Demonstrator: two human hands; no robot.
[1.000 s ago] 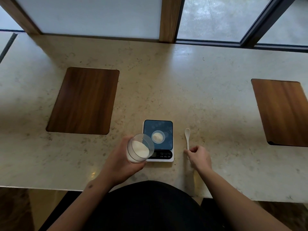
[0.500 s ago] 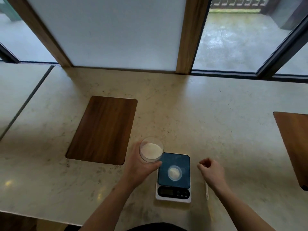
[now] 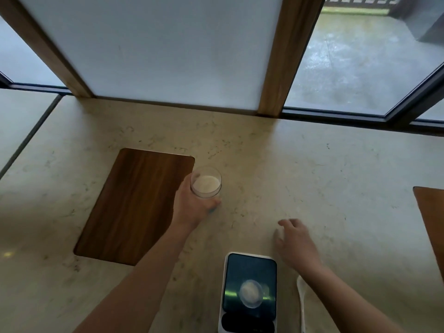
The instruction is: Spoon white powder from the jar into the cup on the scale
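My left hand (image 3: 192, 207) grips a clear glass jar (image 3: 206, 182) part-filled with white powder, held upright at the counter far from me, by the right edge of a wooden inlay. A small clear cup (image 3: 251, 293) with white powder in it sits on the dark plate of a white scale (image 3: 249, 294) near the bottom edge. A white spoon (image 3: 301, 299) lies on the counter just right of the scale, partly under my right forearm. My right hand (image 3: 294, 241) hovers above the counter beyond the scale, fingers loosely spread, holding nothing.
The pale stone counter (image 3: 312, 176) has a dark wooden inlay (image 3: 134, 205) on the left and another (image 3: 430, 217) at the right edge. A frosted window panel with wooden posts (image 3: 281, 56) rises along the counter's far edge.
My left hand has carried the jar away from the scale, farther out and to the left. My right hand has let go of the spoon and opened. The view has tilted upward.
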